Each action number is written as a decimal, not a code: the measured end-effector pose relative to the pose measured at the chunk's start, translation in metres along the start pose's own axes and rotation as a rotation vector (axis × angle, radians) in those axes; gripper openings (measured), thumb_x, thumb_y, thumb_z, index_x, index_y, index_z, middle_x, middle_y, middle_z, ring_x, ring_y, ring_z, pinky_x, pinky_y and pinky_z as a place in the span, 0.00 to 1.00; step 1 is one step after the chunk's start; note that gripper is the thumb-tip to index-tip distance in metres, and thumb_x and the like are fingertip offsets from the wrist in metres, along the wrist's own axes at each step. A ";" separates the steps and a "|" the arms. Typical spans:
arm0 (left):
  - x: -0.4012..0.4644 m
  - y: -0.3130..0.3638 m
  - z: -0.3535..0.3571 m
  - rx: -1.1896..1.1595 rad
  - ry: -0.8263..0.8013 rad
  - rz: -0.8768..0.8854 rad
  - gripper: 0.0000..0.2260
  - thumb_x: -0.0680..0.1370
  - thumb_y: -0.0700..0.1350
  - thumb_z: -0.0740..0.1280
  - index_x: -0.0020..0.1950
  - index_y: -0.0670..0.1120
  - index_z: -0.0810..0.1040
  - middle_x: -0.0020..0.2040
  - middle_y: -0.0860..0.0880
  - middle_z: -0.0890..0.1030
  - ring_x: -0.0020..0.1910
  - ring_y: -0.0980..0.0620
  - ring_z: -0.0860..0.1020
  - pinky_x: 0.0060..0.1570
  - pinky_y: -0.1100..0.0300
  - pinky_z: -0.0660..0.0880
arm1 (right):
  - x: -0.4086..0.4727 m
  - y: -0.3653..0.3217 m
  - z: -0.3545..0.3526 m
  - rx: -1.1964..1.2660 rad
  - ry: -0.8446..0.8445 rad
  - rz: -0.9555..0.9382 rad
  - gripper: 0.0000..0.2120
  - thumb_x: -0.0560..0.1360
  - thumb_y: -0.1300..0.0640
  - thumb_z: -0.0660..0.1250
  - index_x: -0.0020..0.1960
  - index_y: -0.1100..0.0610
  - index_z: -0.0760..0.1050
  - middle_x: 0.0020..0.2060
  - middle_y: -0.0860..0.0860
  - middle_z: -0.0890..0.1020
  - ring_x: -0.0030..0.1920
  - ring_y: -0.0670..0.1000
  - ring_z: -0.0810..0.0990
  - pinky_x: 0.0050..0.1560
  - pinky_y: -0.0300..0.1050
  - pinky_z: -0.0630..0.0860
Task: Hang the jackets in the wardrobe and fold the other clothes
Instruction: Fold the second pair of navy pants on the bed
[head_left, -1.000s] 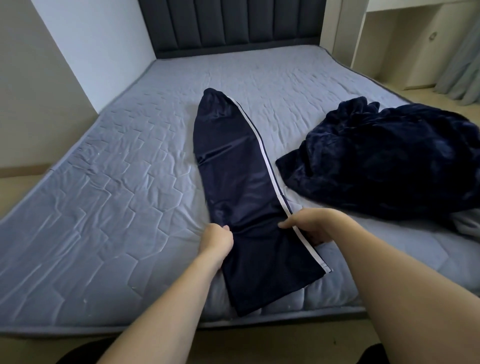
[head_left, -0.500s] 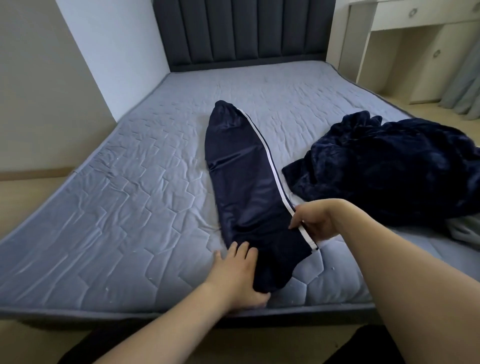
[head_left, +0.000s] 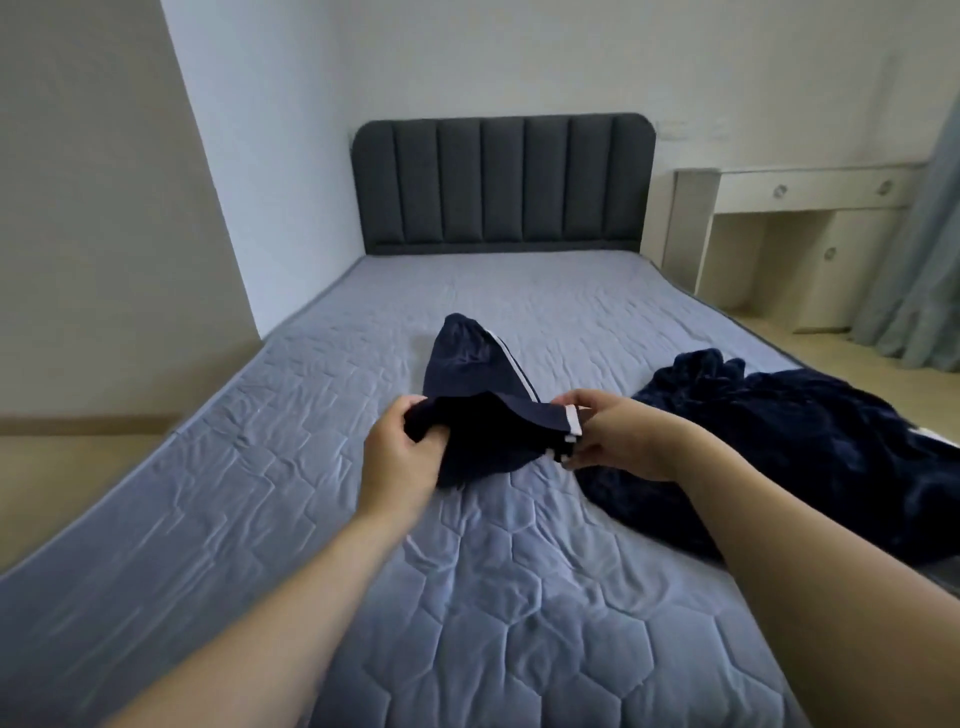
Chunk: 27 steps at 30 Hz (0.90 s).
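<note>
**Track trousers mid-fold: limp, slick fabric, grip at both hem corners**

The dark navy, shiny track trousers with a white side stripe (head_left: 470, 374) lie along the middle of the grey-blue quilted mattress (head_left: 519, 597). Waist end is far, toward the dark grey padded headboard (head_left: 501, 182). Near end is lifted off the bed and doubled toward the far end.

Left hand (head_left: 402, 457) grips the left corner of the lifted end, fingers curled round a bunch of cloth. Right hand (head_left: 613, 439) pinches the right corner at the white stripe, thumb on top.

Handling, judged from the look:
- Light. The cloth drapes and sags between the two hands, no stiffness.
- Sheen suggests a smooth synthetic that is likely to slide on itself, so a folded layer may creep off square.
- Not fragile. A firm pinch is fine.
- Best hold: both hem corners, kept taut so the edge stays straight. The stripe makes a handy alignment line.

The fluffy dark navy plush garment (head_left: 810, 441) sits crumpled on the right of the bed, just beside the right hand. Looks thicker and heavier; whether it is a jacket cannot be told.
</note>
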<state>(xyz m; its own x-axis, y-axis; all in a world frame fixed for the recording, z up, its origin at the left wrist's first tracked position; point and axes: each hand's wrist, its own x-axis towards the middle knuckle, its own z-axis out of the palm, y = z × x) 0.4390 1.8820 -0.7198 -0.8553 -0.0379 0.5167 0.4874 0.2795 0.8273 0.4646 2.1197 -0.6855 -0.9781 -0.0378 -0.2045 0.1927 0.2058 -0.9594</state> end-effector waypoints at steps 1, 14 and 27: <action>0.009 0.006 0.001 -0.071 0.049 -0.036 0.09 0.76 0.36 0.67 0.46 0.49 0.74 0.40 0.54 0.78 0.37 0.62 0.76 0.37 0.72 0.70 | 0.000 -0.011 0.003 -0.196 0.031 -0.066 0.14 0.75 0.73 0.60 0.52 0.56 0.74 0.43 0.59 0.80 0.38 0.54 0.78 0.39 0.44 0.76; 0.040 0.108 -0.047 -0.122 -0.960 -0.508 0.16 0.79 0.50 0.66 0.57 0.38 0.76 0.43 0.44 0.75 0.37 0.53 0.74 0.34 0.64 0.73 | -0.039 -0.117 -0.003 -0.432 -0.369 0.395 0.14 0.77 0.59 0.65 0.60 0.64 0.76 0.55 0.62 0.81 0.55 0.60 0.80 0.62 0.55 0.75; 0.083 -0.069 0.036 0.313 -0.391 -0.535 0.07 0.79 0.42 0.60 0.49 0.40 0.75 0.47 0.40 0.79 0.42 0.45 0.75 0.39 0.57 0.69 | 0.111 0.016 0.013 -0.317 0.186 0.117 0.10 0.80 0.55 0.61 0.58 0.59 0.70 0.50 0.58 0.78 0.46 0.58 0.80 0.42 0.53 0.80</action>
<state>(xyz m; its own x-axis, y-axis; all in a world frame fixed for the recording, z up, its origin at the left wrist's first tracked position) 0.3277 1.8936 -0.7419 -0.9909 0.0830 -0.1058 -0.0379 0.5822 0.8121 0.3601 2.1061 -0.7262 -0.9542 0.1761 -0.2419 0.2982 0.4915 -0.8182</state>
